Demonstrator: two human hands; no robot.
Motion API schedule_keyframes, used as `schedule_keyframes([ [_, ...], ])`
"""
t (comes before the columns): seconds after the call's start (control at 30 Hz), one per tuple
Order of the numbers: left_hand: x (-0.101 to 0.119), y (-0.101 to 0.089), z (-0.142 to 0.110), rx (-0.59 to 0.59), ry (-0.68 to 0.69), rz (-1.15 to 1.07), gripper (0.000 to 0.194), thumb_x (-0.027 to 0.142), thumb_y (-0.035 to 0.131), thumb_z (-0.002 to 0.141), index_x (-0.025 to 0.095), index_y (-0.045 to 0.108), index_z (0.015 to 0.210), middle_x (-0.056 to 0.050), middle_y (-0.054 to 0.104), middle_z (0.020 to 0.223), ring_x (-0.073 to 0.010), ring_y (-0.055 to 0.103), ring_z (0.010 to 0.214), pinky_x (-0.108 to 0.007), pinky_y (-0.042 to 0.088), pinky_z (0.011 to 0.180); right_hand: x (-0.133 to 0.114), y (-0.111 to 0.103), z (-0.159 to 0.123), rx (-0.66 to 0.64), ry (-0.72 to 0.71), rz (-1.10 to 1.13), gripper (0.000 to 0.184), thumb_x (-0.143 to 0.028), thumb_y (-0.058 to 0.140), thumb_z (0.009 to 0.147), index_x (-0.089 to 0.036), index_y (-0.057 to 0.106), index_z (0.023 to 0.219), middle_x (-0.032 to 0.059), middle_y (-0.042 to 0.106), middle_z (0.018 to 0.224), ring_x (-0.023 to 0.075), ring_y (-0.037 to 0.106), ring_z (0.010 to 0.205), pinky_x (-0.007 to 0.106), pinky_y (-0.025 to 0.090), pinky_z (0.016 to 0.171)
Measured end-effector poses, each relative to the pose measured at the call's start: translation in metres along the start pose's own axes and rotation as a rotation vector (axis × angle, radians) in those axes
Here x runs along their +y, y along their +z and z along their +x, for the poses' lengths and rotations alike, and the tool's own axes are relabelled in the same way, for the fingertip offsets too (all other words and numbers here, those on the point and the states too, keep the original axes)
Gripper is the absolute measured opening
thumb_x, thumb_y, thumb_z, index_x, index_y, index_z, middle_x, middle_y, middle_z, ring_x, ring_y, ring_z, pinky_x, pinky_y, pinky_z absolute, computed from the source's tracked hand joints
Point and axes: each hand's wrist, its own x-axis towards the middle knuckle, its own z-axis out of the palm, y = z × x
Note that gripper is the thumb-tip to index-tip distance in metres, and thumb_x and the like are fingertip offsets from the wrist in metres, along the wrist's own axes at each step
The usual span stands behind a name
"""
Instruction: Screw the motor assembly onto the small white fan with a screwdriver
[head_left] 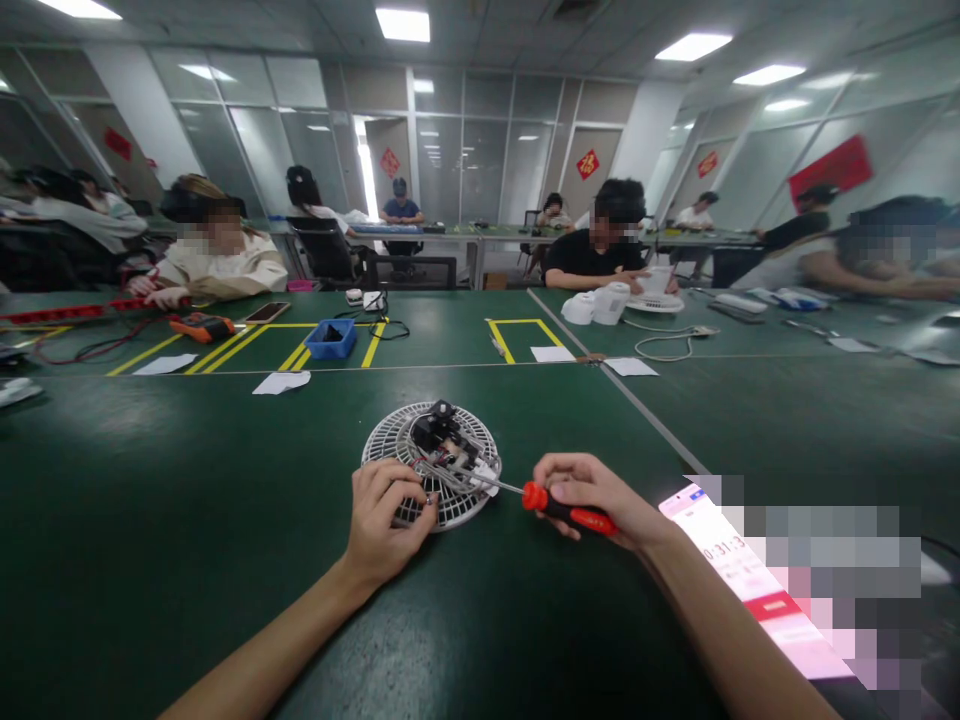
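A round white fan grille (390, 437) lies on the green table before me, with a black motor unit (435, 428) and thin wires at its middle. Over the grille's near left edge, my left hand (388, 508) has its thumb and fingers curled together. A tiny shiny bit shows at those fingertips, too small to name. My right hand (592, 492) grips a red and black screwdriver (535, 497) by its handle, to the right of the grille. The screwdriver's shaft points left into the wiring beside the motor; where its tip rests is hard to see.
A lit phone-like screen (739, 560) lies by my right forearm. Farther back are a blue bin (331, 339), paper slips (282, 382), an orange meter (201, 327) and white plastic parts (598, 303). Several people sit at tables, one opposite (600, 245) handling another white grille.
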Motion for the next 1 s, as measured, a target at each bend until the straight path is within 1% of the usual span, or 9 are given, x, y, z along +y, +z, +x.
schedule_keyframes([
  [0.07, 0.0, 0.0, 0.0, 0.0, -0.004, -0.001, 0.017, 0.012, 0.074, 0.08, 0.021, 0.059, 0.077, -0.002, 0.065, 0.088, -0.0204, 0.059, 0.095, -0.039, 0.041, 0.09, -0.002, -0.003, -0.003, -0.068, 0.043, -0.052, 0.034, -0.036, 0.085, 0.074, -0.014, 0.064, 0.089, 0.0041, 0.072, 0.077, 0.0088, 0.06, 0.051, 0.015, 0.046, 0.042],
  [0.17, -0.001, 0.0, -0.001, -0.009, -0.009, -0.003, 0.016, 0.013, 0.074, 0.08, 0.021, 0.06, 0.077, -0.002, 0.065, 0.089, -0.0205, 0.059, 0.095, -0.039, 0.042, 0.09, -0.007, -0.005, -0.005, -0.155, 0.097, -0.148, 0.038, -0.025, 0.092, 0.065, -0.014, 0.064, 0.089, 0.0017, 0.071, 0.079, 0.0076, 0.061, 0.057, 0.013, 0.047, 0.047],
  [0.23, -0.001, 0.0, -0.001, -0.012, -0.005, -0.004, 0.017, 0.013, 0.074, 0.08, 0.021, 0.06, 0.077, -0.002, 0.065, 0.088, -0.0202, 0.059, 0.094, -0.039, 0.042, 0.09, -0.01, -0.005, -0.006, -0.188, 0.133, -0.195, 0.042, -0.02, 0.093, 0.062, -0.014, 0.063, 0.09, 0.0019, 0.072, 0.083, 0.0084, 0.063, 0.063, 0.013, 0.049, 0.05],
  [0.27, -0.001, 0.0, -0.001, -0.012, -0.003, -0.004, 0.017, 0.013, 0.075, 0.08, 0.021, 0.06, 0.076, -0.002, 0.065, 0.089, -0.0201, 0.059, 0.094, -0.039, 0.042, 0.089, -0.011, -0.004, -0.006, -0.194, 0.149, -0.21, 0.042, -0.02, 0.093, 0.062, -0.014, 0.063, 0.09, 0.0021, 0.071, 0.083, 0.0087, 0.063, 0.064, 0.013, 0.049, 0.05],
  [0.4, -0.001, 0.0, -0.001, -0.008, -0.003, -0.011, 0.017, 0.014, 0.075, 0.08, 0.021, 0.06, 0.077, -0.002, 0.065, 0.088, -0.0199, 0.058, 0.094, -0.038, 0.042, 0.089, -0.008, -0.004, -0.006, -0.168, 0.184, -0.216, 0.038, -0.026, 0.091, 0.068, -0.014, 0.061, 0.089, -0.0001, 0.069, 0.076, 0.0072, 0.058, 0.056, 0.014, 0.047, 0.044],
  [0.53, -0.002, 0.0, -0.001, -0.011, -0.018, -0.017, 0.017, 0.014, 0.076, 0.08, 0.021, 0.061, 0.077, -0.002, 0.065, 0.087, -0.0199, 0.058, 0.094, -0.039, 0.043, 0.09, -0.005, -0.003, -0.005, -0.132, 0.21, -0.156, 0.037, -0.029, 0.089, 0.071, -0.014, 0.059, 0.089, -0.0007, 0.068, 0.074, 0.0067, 0.058, 0.05, 0.015, 0.048, 0.043],
  [0.77, -0.003, 0.0, -0.002, -0.03, -0.027, -0.027, 0.012, 0.015, 0.075, 0.082, 0.022, 0.066, 0.084, -0.002, 0.068, 0.089, -0.0205, 0.059, 0.096, -0.039, 0.043, 0.09, -0.005, -0.003, -0.004, -0.139, 0.221, -0.103, 0.034, -0.028, 0.087, 0.074, -0.014, 0.06, 0.09, 0.0017, 0.071, 0.075, 0.0073, 0.06, 0.049, 0.015, 0.047, 0.041],
  [1.0, -0.005, 0.001, -0.002, -0.038, -0.008, -0.019, 0.015, 0.012, 0.074, 0.082, 0.022, 0.068, 0.091, -0.002, 0.069, 0.092, -0.0204, 0.058, 0.098, -0.04, 0.044, 0.091, -0.002, -0.004, -0.002, -0.134, 0.218, -0.1, 0.035, -0.027, 0.087, 0.074, -0.013, 0.06, 0.09, 0.0017, 0.071, 0.075, 0.0074, 0.06, 0.049, 0.015, 0.048, 0.042],
])
